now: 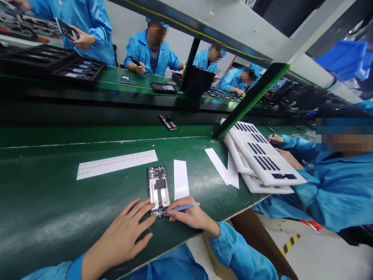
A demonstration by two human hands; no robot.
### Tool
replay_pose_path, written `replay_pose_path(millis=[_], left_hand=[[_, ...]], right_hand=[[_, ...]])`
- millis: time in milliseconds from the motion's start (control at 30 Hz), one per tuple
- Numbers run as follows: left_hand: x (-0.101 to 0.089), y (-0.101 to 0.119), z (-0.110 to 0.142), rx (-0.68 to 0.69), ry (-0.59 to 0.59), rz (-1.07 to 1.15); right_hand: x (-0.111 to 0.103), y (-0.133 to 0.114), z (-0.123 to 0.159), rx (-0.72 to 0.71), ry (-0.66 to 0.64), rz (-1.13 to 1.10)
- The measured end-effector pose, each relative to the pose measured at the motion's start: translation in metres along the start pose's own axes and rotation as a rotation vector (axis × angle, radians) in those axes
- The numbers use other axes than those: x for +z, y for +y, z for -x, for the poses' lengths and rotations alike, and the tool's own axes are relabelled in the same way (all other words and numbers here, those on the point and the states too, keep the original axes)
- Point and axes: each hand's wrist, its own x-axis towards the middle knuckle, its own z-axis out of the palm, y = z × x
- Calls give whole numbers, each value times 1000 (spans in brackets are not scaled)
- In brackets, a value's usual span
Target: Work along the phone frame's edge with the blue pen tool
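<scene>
An opened smartphone [160, 188] lies on the green bench with its inner parts showing. My left hand [125, 231] is spread open, its fingertips at the phone's lower left edge. At the lower right corner of the phone, my right hand [189, 214] is closed on slim purple tweezers [182, 207]. Their tip points at the phone's lower end, though the exact contact is too small to make out. Just right of the phone lies a white sticker sheet [180, 177]. Up and to the left is a long white printed strip [116, 163].
White foam trays [274, 171] with black strips are stacked at right, by a green post [253, 99]. White paper strips [217, 165] lie before them. Another opened phone [168, 122] rests further back. A co-worker [335, 175] sits at right; several others work across the bench.
</scene>
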Motion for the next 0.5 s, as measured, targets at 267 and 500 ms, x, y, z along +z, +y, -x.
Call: replay_pose_path(millis=[267,500], left_hand=[[0,-2,0,5,42,1],[-1,0,-1,-6,6,-57]], right_hand=[[-2,6,-1,26,-20,-65],[-3,14,0,25,242,-211]])
